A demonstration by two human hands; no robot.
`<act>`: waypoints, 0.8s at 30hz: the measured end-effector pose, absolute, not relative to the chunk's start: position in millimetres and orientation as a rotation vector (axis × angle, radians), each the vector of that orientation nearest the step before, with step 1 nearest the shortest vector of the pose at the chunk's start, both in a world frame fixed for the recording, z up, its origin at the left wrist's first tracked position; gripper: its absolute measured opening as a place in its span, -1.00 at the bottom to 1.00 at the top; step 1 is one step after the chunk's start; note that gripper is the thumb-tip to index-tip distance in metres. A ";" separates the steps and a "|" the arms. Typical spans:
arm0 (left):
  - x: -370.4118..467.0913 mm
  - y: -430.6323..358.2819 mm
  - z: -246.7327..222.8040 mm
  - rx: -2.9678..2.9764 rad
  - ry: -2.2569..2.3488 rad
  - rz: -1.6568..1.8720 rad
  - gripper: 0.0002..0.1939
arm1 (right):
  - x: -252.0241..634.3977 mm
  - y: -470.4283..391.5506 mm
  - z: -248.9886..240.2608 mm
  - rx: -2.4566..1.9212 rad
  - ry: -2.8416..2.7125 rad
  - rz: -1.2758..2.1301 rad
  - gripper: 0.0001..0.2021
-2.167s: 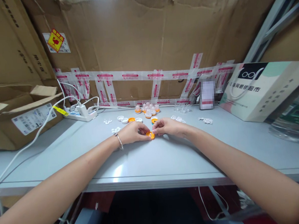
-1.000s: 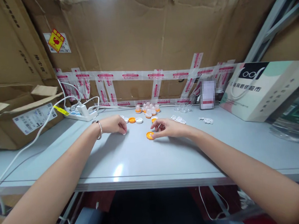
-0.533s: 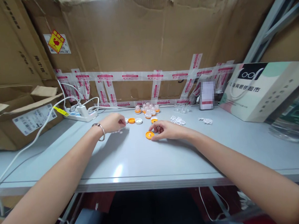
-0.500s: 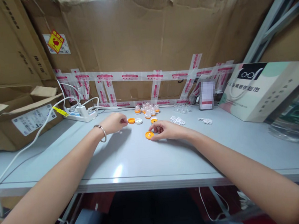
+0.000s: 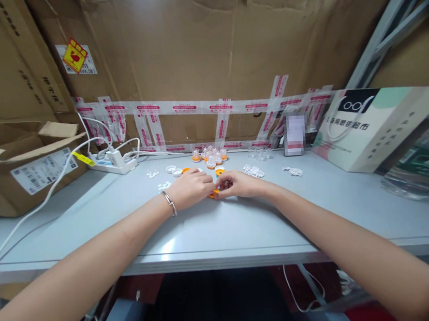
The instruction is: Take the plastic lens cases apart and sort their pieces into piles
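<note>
My right hand [image 5: 239, 184] pinches the rim of a round orange cap-like piece [image 5: 214, 194] on the table. Over that piece reaches my left hand [image 5: 193, 188], fingers pressed together; whatever lies between its fingertips is hidden. Behind the left hand, another orange piece [image 5: 186, 171] shows in part, beside a white round cap [image 5: 177, 172]. Small white parts [image 5: 164, 186] lie by the left wrist, with more white parts [image 5: 152, 174] farther back. An orange and white piece [image 5: 220, 172] sits just behind the right fingers.
Several clear-domed orange-based pieces [image 5: 210, 157] cluster at the back. Clear domes [image 5: 259, 154] and white parts [image 5: 253, 171] lie right of them. A phone [image 5: 295, 136], a paper bag [image 5: 354, 132] and a large bottle [image 5: 418, 162] stand rightward; a power strip [image 5: 116, 164] and open carton [image 5: 36, 161] leftward.
My left hand has moved right and nearer, from beside the orange and white caps to the orange piece in my right hand. My right hand has stayed about where it was.
</note>
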State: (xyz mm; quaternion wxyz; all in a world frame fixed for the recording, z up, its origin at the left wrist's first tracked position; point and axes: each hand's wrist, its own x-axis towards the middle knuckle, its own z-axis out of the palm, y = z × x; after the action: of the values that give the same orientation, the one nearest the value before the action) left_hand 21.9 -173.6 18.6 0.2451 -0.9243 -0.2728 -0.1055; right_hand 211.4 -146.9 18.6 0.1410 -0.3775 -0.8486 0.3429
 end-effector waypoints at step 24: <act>17.9 -168.7 17.7 -2.425 -0.535 -0.246 -0.75 | 212.2 -144.8 18.5 -1.086 -2.449 1.002 -0.62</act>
State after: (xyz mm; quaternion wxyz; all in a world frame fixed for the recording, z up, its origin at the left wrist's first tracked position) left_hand 17.9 -168.7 17.7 0.3177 -0.9214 -0.2032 -0.0936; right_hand 212.2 -144.8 18.5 0.1403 -0.3760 -0.8478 0.3467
